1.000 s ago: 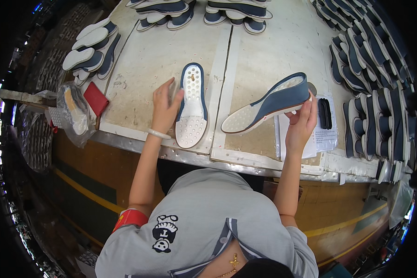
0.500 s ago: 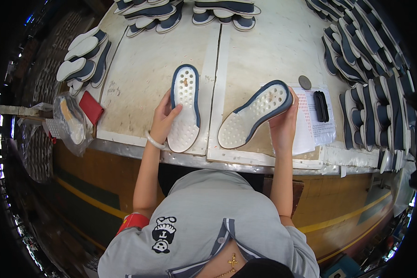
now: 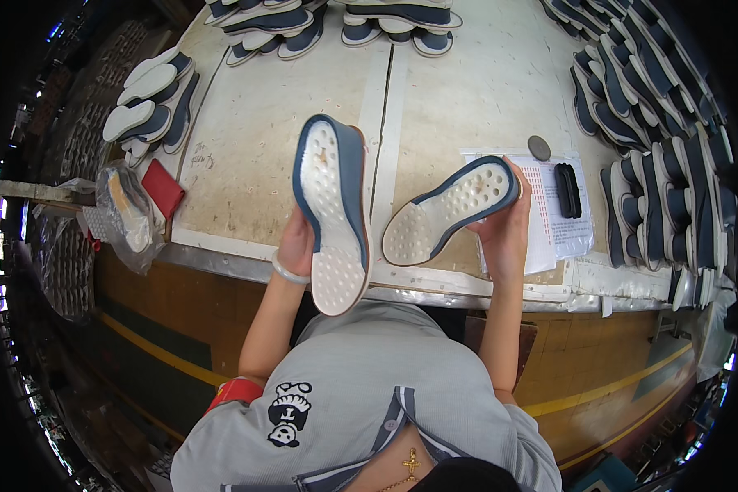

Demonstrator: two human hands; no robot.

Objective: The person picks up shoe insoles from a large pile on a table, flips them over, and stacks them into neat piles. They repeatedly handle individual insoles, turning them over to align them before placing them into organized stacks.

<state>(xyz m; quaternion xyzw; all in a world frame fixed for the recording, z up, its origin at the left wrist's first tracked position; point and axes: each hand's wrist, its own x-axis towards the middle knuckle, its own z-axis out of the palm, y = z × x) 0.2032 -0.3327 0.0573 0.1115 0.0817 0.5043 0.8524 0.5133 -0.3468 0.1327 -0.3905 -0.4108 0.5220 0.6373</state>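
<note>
My left hand (image 3: pixel 297 246) is closed on a wedge-heeled shoe sole (image 3: pixel 336 221), held up off the table and tilted so its blue right sidewall shows. Its white inner face has round hollows at the heel and small dimples at the forefoot. The fingers are mostly behind the sole. A second shoe sole (image 3: pixel 447 209), of the same blue and white kind, slants with its heel up to the right. My right hand (image 3: pixel 504 225) grips it round the heel. Its forefoot end lies close over the table near the front edge.
Stacked soles stand at the back (image 3: pixel 279 25), far left (image 3: pixel 156 98) and right (image 3: pixel 672 197) of the white table (image 3: pixel 246 164). A printed sheet (image 3: pixel 562 234), black case (image 3: pixel 567 190) and round grey disc (image 3: pixel 539 148) lie right. A red booklet (image 3: pixel 163 189) and a bagged sole (image 3: pixel 127 213) lie left.
The left sole has been raised toward me and tipped, so its side now shows. My left hand has slid behind it. The right sole has dipped slightly at the heel and tilted.
</note>
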